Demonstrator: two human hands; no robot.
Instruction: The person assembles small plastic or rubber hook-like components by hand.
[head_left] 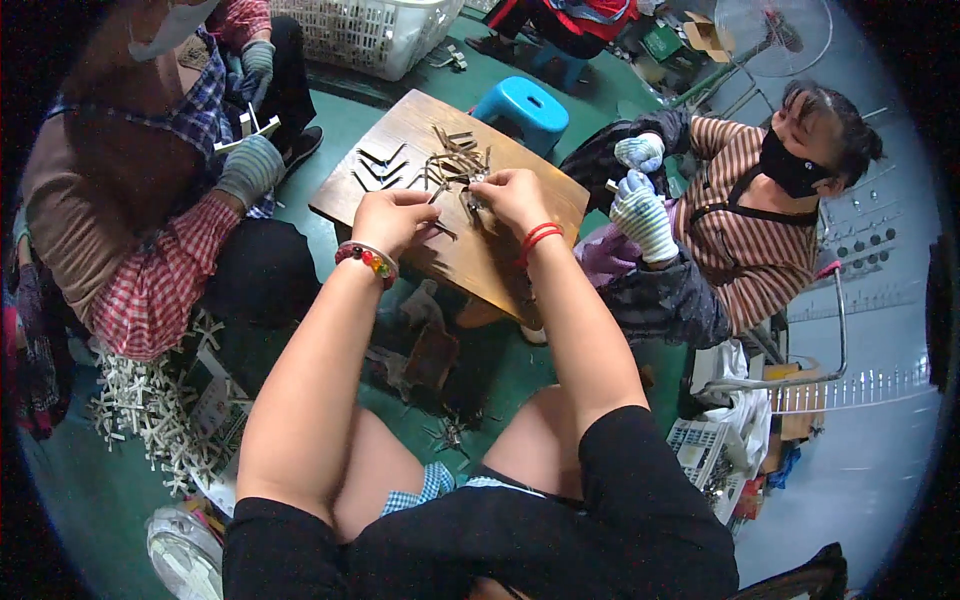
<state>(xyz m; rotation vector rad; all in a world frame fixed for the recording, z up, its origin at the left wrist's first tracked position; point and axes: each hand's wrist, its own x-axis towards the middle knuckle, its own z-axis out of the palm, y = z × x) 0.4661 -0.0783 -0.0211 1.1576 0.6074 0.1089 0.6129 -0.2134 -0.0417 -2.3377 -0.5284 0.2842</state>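
Both of my hands are over a small wooden table [350, 135]. My left hand [395, 220], with a beaded bracelet at the wrist, pinches a thin dark metal strip [438, 193] between thumb and fingertips. Close to it, my right hand [515, 200], wearing a red band, has its thumb and fingers pinched together at the edge of the heap; what they hold is too small to make out. Beyond the hands lies a loose pile of narrow brownish metal pieces [456, 155]. To its left, several dark V-shaped bent pieces [380, 163] are set out apart from the pile.
Gloved co-workers sit at left [130, 180] and right [740, 200], handling small pale parts. A blue stool [522, 108] stands behind the table, a white crate [370, 35] further back. White cross-shaped parts [155, 420] are heaped at lower left; a fan [775, 35] stands far right.
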